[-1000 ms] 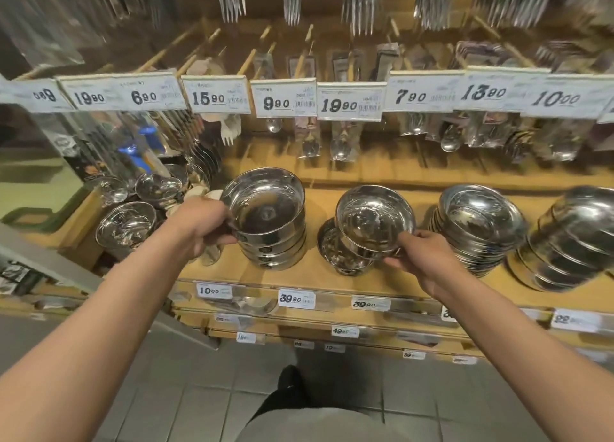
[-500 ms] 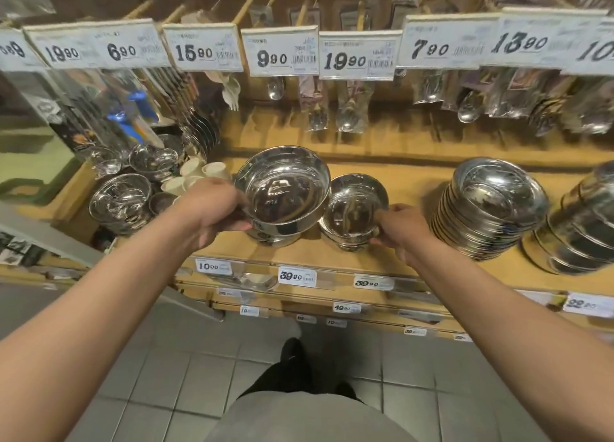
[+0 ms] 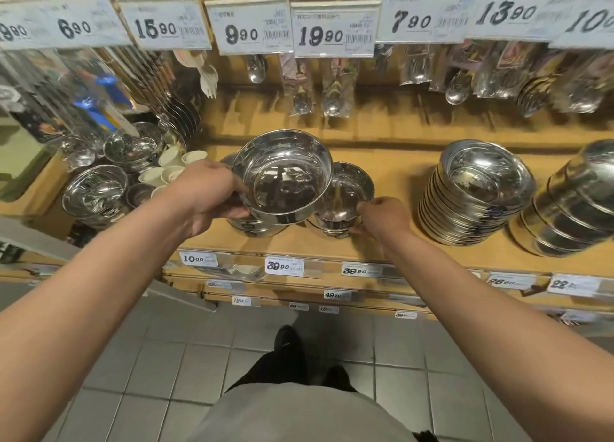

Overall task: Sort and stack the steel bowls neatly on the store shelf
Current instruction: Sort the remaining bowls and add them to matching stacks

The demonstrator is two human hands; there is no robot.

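Far left, loose steel bowls (image 3: 94, 192) and white cups (image 3: 172, 169) in a jumble. Left hand (image 3: 206, 196) gripping a large steel bowl (image 3: 282, 179), lifted off its low stack (image 3: 255, 225) since a second ago. Right hand (image 3: 382, 219) pinching the smaller bowl stack (image 3: 345, 199), slid leftward to touch it. Further right, the tall bowl stack (image 3: 475, 192) on the wooden shelf (image 3: 398, 242). Probably grouping by size.
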